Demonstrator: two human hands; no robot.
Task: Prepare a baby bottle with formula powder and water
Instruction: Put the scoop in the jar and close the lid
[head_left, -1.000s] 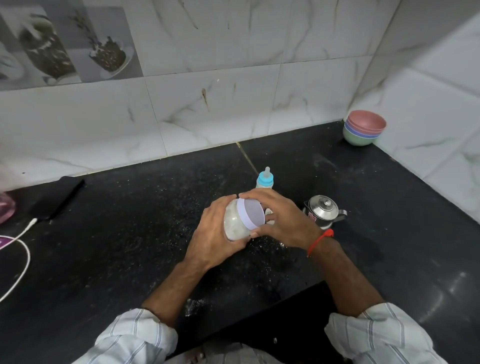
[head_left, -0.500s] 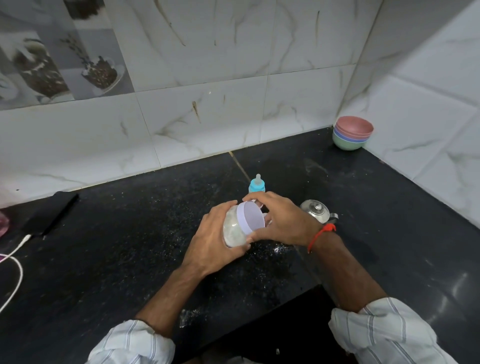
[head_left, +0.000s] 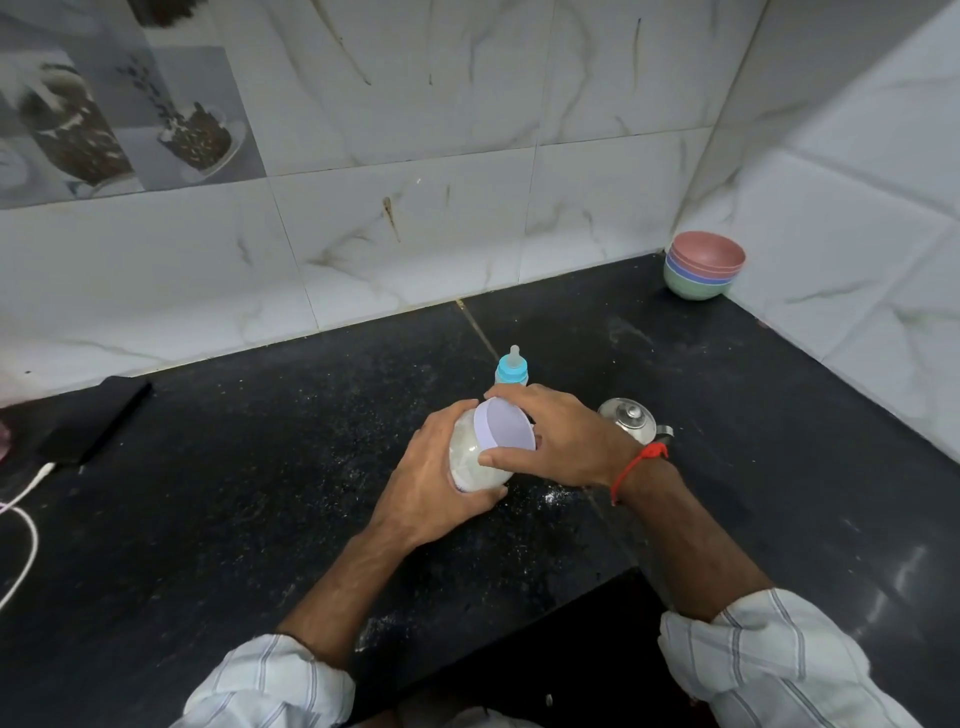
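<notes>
Opening the formula jar (head_left: 470, 460) looks to be the step in hand. The left hand (head_left: 434, 480) wraps the jar's clear body, fingers curled under it, and holds it tilted above the counter (head_left: 260, 493), mouth toward the person. The right hand (head_left: 561, 439) grips the pale lid (head_left: 506, 428), thumb on the near edge and fingers curled over the far rim. The lid seems seated on the jar, so the twist is probably not finished; whether it is loosening or tightening cannot be told from one view.

The bottle (head_left: 511, 366) stands upright on the counter just behind the hands, its blue cap and teat on, so no powder is in it yet by my reading. A steel pot (head_left: 631, 418) with its lid on sits just right of the right hand, perhaps holding the water.

Next, I judge, the lid must come off with the jar brought level, or powder will spill; white specks already dot the counter under the hands. Then the bottle needs uncapping.

Hidden: the bottle's body is behind the right hand, so its fill is unknown. No scoop shows. The pot's lower half is covered by the wrist. The jar's label is mostly under the left palm and unreadable.
</notes>
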